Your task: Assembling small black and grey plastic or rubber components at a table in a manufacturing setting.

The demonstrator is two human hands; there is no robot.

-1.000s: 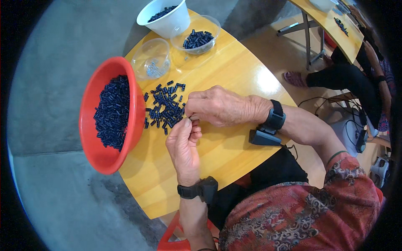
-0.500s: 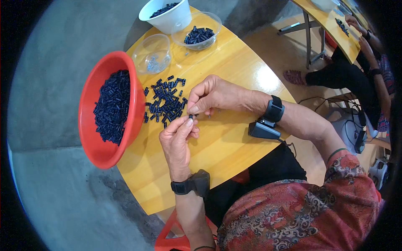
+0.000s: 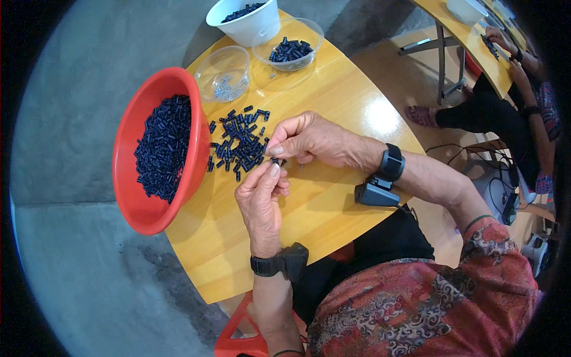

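Note:
My left hand [image 3: 262, 199] pinches a small black cylindrical plastic piece [image 3: 275, 160] between thumb and index finger. Right above it, my right hand [image 3: 315, 140] has thumb and forefinger pressed together at the top of that piece; whatever is between these fingertips is too small to make out. Both hands meet over the near right side of a loose pile of similar black pieces [image 3: 238, 134] on the yellow wooden table [image 3: 321, 220]. Another small dark piece shows just under the right fingers.
On the left stands a large red basin [image 3: 196, 149] full of black pieces. Along the far side are a clear tub [image 3: 205, 77] with small shiny parts, a clear bowl [image 3: 318, 44] with black pieces and a white bucket [image 3: 244, 27]. Another person works at a table [image 3: 437, 9] far right.
The view has shifted slightly, carrying table and bowls a little right and up in the picture. Both hands stay together at the black piece, with only small finger movement.

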